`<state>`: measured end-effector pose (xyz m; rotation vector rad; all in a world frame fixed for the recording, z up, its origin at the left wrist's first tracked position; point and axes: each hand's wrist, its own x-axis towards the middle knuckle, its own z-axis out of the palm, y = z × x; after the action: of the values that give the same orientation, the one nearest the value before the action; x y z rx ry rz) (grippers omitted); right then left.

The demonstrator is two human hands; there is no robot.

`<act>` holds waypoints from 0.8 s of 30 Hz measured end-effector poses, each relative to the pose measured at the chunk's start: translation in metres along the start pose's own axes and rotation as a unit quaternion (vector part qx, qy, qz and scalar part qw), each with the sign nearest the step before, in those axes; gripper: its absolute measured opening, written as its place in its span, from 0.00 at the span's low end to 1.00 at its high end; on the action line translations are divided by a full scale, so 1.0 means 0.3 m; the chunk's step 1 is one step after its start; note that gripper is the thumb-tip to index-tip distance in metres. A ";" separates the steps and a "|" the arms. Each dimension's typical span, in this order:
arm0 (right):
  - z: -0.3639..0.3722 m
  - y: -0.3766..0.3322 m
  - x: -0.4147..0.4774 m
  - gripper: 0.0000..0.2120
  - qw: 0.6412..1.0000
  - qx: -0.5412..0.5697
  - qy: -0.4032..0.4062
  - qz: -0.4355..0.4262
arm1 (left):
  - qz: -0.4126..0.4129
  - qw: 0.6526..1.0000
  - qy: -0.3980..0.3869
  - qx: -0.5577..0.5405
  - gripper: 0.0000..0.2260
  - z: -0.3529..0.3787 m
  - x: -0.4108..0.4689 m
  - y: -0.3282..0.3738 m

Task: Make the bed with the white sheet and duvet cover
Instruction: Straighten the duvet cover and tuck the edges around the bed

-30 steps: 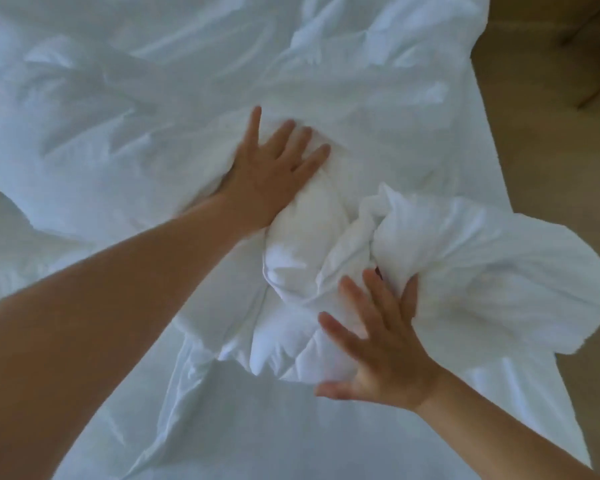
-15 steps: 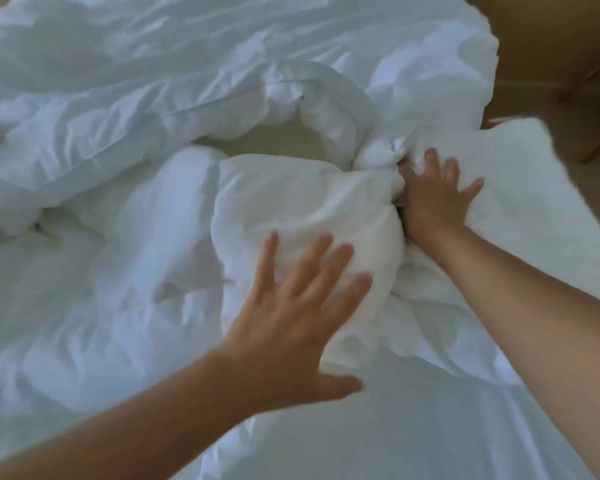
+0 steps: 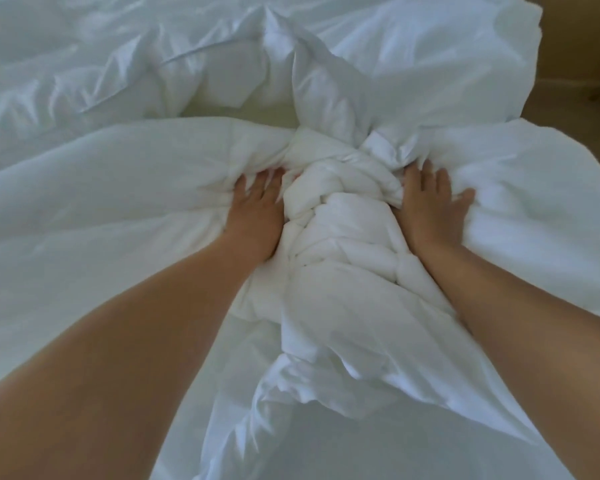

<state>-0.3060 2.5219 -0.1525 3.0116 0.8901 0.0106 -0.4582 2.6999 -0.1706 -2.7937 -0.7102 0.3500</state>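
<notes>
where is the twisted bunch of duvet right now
In the head view the twisted bunch lies mid-frame on the bed, directly between the left hand and the right hand, which touch its sides.

- Duvet [image 3: 343, 244], centre of frame: soft white cloth, matt, puffy and bunched.
- Sheet [image 3: 66, 81], upper left: thin white cloth, faint sheen, creased.
- Floor [image 3: 582, 98], upper right: smooth, tan, matt.

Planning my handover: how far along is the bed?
Done: the sheet seems spread flat at the near edge. In hand: the left hand and right hand press on either side of the duvet, which is twisted into a bunch. Left: untwisting, spreading and smoothing it.
</notes>
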 end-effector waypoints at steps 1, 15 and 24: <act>-0.009 -0.002 -0.003 0.36 1.000 -0.003 0.005 0.001 | 0.004 1.000 0.002 0.001 0.30 -0.002 -0.001 -0.007; -0.243 -0.108 -0.789 0.19 0.910 0.165 0.161 -0.345 | -0.067 0.856 0.145 -0.492 0.26 -0.192 -0.464 -0.059; -0.130 -0.157 -0.956 0.37 0.906 -0.092 -0.085 -0.405 | -0.176 0.836 -0.223 -0.470 0.32 0.073 -1.074 0.243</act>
<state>-0.5726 2.4055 -0.1153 2.2115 1.8896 -0.1555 -0.7077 2.4825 -0.1570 -3.3360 -1.9291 0.7585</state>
